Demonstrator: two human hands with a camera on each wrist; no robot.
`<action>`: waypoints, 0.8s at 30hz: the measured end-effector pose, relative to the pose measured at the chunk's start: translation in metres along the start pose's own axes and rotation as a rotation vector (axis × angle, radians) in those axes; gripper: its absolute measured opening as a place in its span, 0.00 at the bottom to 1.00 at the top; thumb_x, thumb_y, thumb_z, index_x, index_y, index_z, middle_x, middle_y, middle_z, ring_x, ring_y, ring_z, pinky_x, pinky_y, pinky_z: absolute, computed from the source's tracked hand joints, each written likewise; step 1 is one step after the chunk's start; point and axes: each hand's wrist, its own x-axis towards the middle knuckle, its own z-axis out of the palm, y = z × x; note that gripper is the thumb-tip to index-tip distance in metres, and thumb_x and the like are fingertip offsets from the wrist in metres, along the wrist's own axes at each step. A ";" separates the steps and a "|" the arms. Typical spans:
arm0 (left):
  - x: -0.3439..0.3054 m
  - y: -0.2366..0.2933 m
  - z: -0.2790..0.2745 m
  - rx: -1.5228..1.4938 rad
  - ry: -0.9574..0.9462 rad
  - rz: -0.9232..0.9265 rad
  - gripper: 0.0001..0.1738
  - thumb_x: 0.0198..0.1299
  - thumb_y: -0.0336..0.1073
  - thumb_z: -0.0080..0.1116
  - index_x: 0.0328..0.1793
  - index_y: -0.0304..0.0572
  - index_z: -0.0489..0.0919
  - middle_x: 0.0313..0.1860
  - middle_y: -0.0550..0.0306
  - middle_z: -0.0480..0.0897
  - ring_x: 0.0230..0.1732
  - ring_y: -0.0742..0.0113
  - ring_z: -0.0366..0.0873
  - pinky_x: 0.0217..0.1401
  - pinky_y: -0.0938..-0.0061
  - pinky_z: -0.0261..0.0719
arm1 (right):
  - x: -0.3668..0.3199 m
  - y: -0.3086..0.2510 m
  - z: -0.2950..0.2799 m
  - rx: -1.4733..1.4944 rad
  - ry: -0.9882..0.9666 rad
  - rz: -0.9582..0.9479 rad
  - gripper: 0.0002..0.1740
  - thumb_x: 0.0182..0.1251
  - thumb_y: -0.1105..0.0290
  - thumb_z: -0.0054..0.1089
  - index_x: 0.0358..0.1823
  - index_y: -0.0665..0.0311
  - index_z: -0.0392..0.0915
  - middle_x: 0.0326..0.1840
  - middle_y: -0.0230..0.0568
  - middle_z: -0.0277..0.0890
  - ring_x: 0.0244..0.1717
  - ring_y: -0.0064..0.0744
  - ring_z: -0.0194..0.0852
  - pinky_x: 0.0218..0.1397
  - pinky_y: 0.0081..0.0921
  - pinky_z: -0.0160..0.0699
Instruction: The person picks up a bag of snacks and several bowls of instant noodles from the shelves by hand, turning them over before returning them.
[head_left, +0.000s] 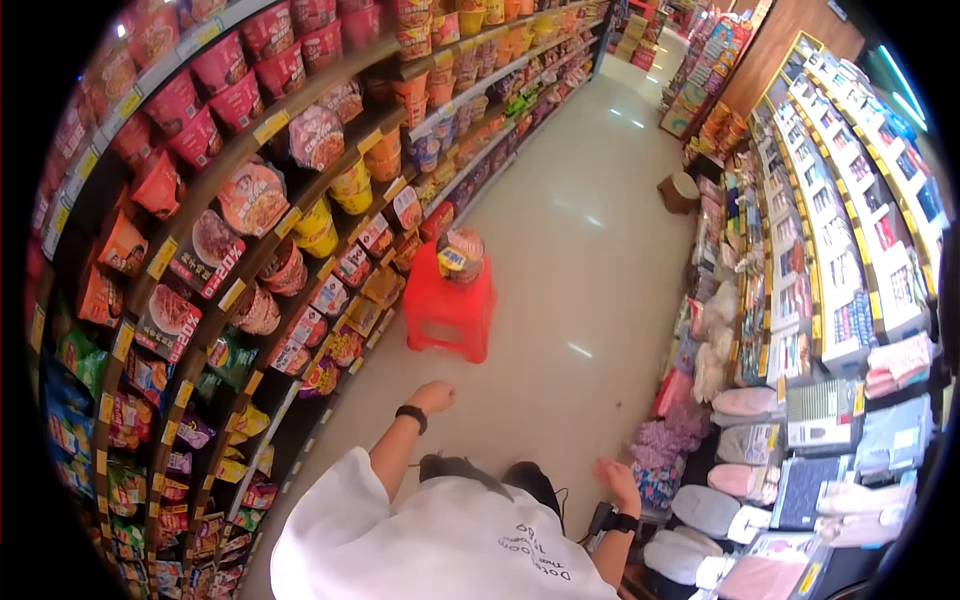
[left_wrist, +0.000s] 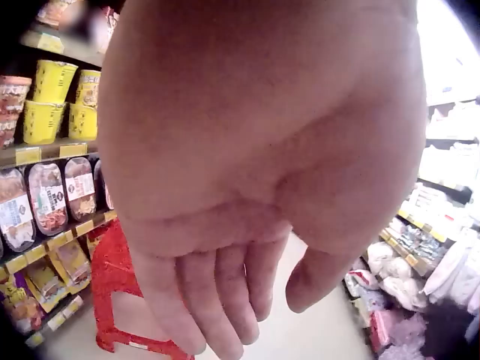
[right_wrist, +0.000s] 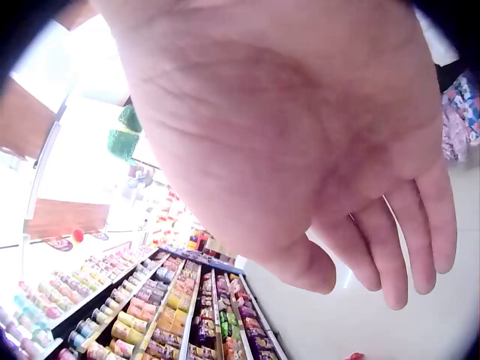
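Observation:
My left hand [head_left: 433, 397] hangs in front of my body with nothing in it; in the left wrist view its fingers [left_wrist: 217, 300] are loosely extended. Just ahead of it on the floor stands a red plastic stool [head_left: 450, 305]. A round instant-noodle bowl [head_left: 461, 256] with a yellow label sits on the stool's top. My right hand [head_left: 617, 482] is out to the right, beside the low display of textiles, and it too holds nothing. The right wrist view shows its fingers [right_wrist: 390, 247] relaxed and slightly apart.
Shelves of cup noodles [head_left: 237, 105] and bagged snacks [head_left: 130, 415] run along the left. On the right stand racks of packaged goods [head_left: 790, 230] with folded slippers [head_left: 710, 505] low down. The tiled aisle floor [head_left: 560, 250] stretches ahead, with a brown box-like stool [head_left: 679, 192] at its right side.

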 end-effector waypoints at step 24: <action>0.275 0.148 -0.103 -0.062 0.012 -0.094 0.18 0.62 0.42 0.57 0.53 0.39 0.81 0.47 0.44 0.85 0.48 0.47 0.83 0.52 0.62 0.81 | 0.392 -0.311 -0.150 -0.203 -0.271 -0.238 0.19 0.74 0.65 0.49 0.60 0.68 0.76 0.48 0.40 0.83 0.45 0.29 0.81 0.52 0.26 0.80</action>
